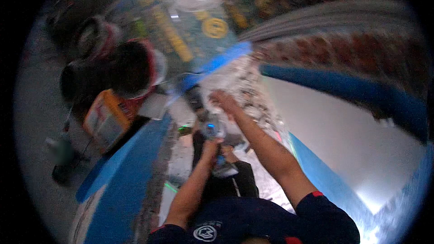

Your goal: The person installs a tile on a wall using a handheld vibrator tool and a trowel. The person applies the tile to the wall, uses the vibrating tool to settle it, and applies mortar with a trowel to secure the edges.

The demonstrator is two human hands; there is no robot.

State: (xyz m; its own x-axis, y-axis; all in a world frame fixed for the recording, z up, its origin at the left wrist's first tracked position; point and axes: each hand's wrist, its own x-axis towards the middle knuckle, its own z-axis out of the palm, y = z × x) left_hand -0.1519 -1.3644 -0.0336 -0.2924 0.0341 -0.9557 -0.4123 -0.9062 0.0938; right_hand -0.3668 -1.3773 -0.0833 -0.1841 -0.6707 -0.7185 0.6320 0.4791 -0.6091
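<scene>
Handheld device [212,131], too blurred to identify further, was at the middle of the work area, just in front of the person's dark-trousered legs [246,178]. To the right spread a broad pale panel [316,113], with exposed brick [343,54] beyond its blue edge. Between that panel and a long blue surface [122,158] on the left ran a strip of pale rubble [246,86]. Farther left lay a dark-mouthed bucket [158,68] with a pinkish rim, and near it a yellow-orange container [108,117]. The right hand [222,100] was over the rubble, fingers partly bent; I couldn't tell whether it held anything. The left hand [214,142] looked closed around the device, where a small blue light [211,126] glowed.
</scene>
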